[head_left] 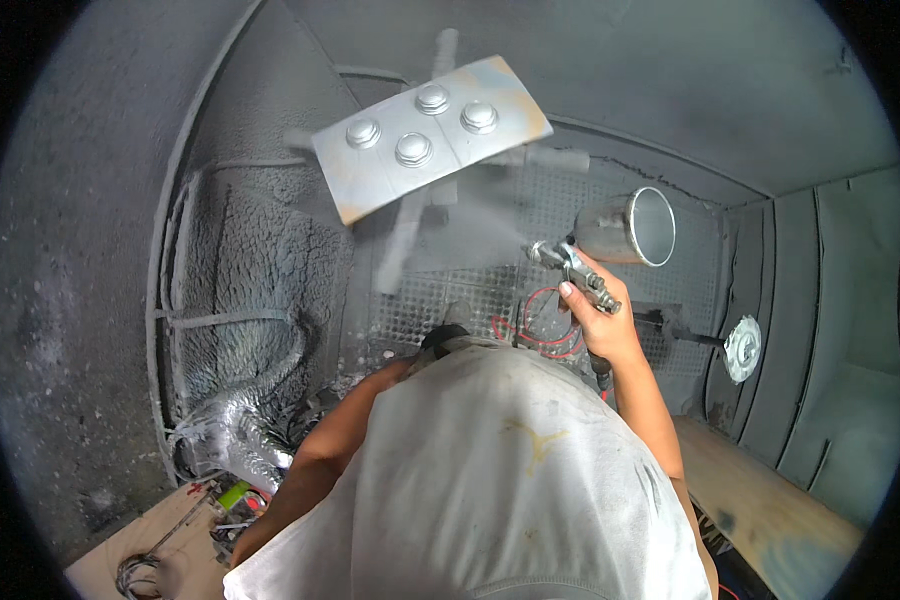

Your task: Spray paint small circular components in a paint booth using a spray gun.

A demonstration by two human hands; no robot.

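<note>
My right hand [600, 308] is closed around a metal spray gun [570, 268]. A round metal cup [600, 228] sits on the gun's far side. Pale mist [485, 222] fans from the nozzle up and left, toward a silver-coated rectangular plate [445, 150]. Several hex bolt heads stand on the plate, and tan patches show at its corners. Behind the plate is a grey-coated crossed frame of bars [400, 245]. My left forearm [345, 430] reaches inward to a black object or band [444, 340]; the left hand's fingers are hidden by the white shirt [500, 470].
Grey-coated booth walls [80, 260] surround me, with a perforated panel [620, 180] behind the plate. A red hose [545, 350] loops below the gun. At right are a round silver-coated disc on a rod [741, 350] and a wooden board [770, 510]. Crumpled foil [230, 440] lies at left.
</note>
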